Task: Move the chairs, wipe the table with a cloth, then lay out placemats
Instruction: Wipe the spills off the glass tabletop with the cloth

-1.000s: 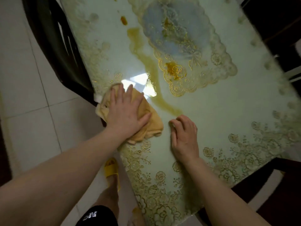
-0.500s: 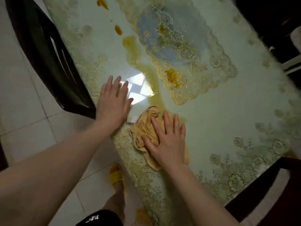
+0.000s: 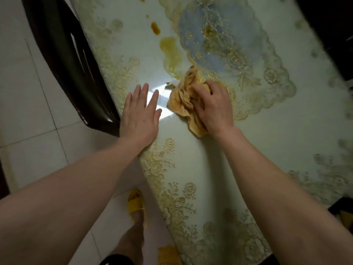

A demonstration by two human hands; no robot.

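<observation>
A crumpled yellow-orange cloth (image 3: 182,101) lies on the pale green table (image 3: 267,142), which has a gold floral pattern. My right hand (image 3: 214,109) sits on the cloth's right part with its fingers curled into the fabric. The cloth's far tip touches the edge of a blue, gold-laced placemat (image 3: 219,44). My left hand (image 3: 139,116) lies flat with spread fingers on the table, near its left edge and just left of the cloth. Amber spill marks (image 3: 171,53) run beyond the cloth, with a darker drop (image 3: 155,28) farther up.
A dark chair (image 3: 72,60) stands against the table's left edge, on white floor tiles. More dark furniture shows at the upper right (image 3: 328,25) and at the lower right corner (image 3: 342,207). My foot in a yellow slipper (image 3: 136,203) stands beside the near edge.
The cloth passed from under my left hand to my right. My right hand then pushed it away along the spill up to the placemat's edge, and its fingers curled. My left hand stayed flat.
</observation>
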